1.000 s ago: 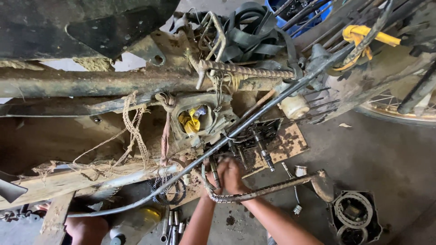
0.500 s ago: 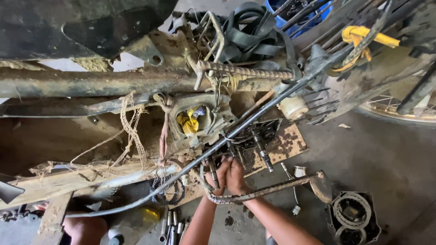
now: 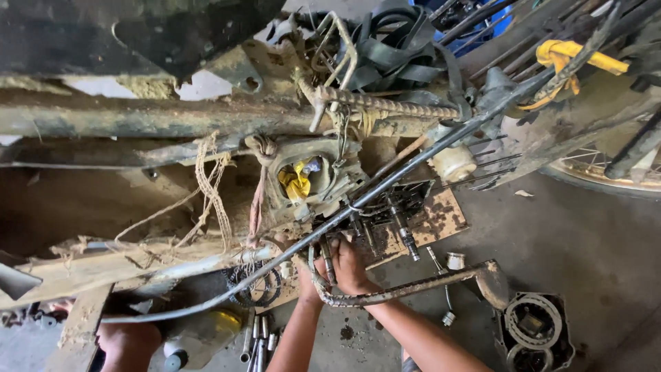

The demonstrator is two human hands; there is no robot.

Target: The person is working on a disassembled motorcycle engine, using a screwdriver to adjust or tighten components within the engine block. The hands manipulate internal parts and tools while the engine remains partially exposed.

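While both hands stay under the muddy engine block [image 3: 310, 186], unmoved: right hand [image 3: 351, 265] fingers still curled on the rusty bent kick lever [image 3: 413, 286]; left hand [image 3: 306, 279] grip unclear.

The long black metal tube [image 3: 385, 186] looks smooth and a bit shiny. The thick muddy metal frame bar [image 3: 158, 118] is rough and dull. The bent rusty metal pipe [image 3: 413, 286] near the hands looks rough. The yellow cloth rag [image 3: 296, 184] is soft. The frayed tan rope [image 3: 210, 186] looks hairy. The grey concrete floor [image 3: 578, 241] is matt.
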